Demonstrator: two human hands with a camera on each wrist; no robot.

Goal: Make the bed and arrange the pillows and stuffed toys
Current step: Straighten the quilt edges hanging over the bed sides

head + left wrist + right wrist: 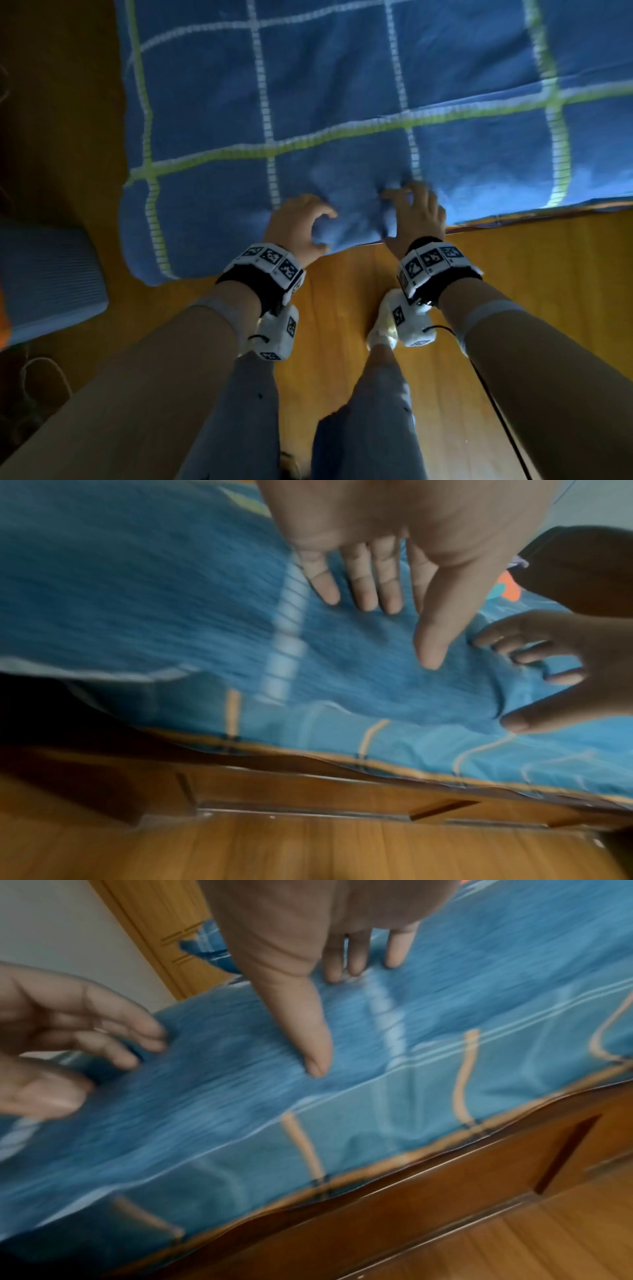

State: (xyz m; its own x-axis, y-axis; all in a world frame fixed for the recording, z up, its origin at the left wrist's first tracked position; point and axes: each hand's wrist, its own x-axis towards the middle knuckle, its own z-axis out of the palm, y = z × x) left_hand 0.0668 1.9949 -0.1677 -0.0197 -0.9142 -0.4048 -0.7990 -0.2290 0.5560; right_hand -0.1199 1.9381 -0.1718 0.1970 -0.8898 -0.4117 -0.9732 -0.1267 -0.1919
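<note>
Both hands at the near edge of the blue checked blanket [342,102], which lies spread across the bed; its near-left corner overhangs toward the floor [479,291].

Left hand [298,222]: fingers extended and loosely bent, tips on the cloth. In the left wrist view the fingers [377,588] lie almost straight on the blanket; nothing is caught between thumb and fingers. Grip: open, holding nothing.

Right hand [416,209]: fingers spread and arched, tips pressing into a small bunched ridge of cloth. In the right wrist view the thumb [308,1031] points down onto the blanket. Grip: open, pressing, no fold pinched that I can see. Wrist views are motion-blurred, so contact detail is uncertain.

Under the blanket edge, a lighter blue sheet [445,1110] with orange lines drapes over the wooden bed frame [445,1191].

No pillows or stuffed toys identifiable in these views.

Risks, as judgement:
1. The 2 hands sit close together; pushing toward each other would deepen the ridge rather than flatten it.
2. Fingertip friction alone may slip, leaving the wrinkle.
3. Dragging outward could pull the overhanging corner further off the bed.
4. Pressing hard may shift the sheet beneath and rumple it.
</note>
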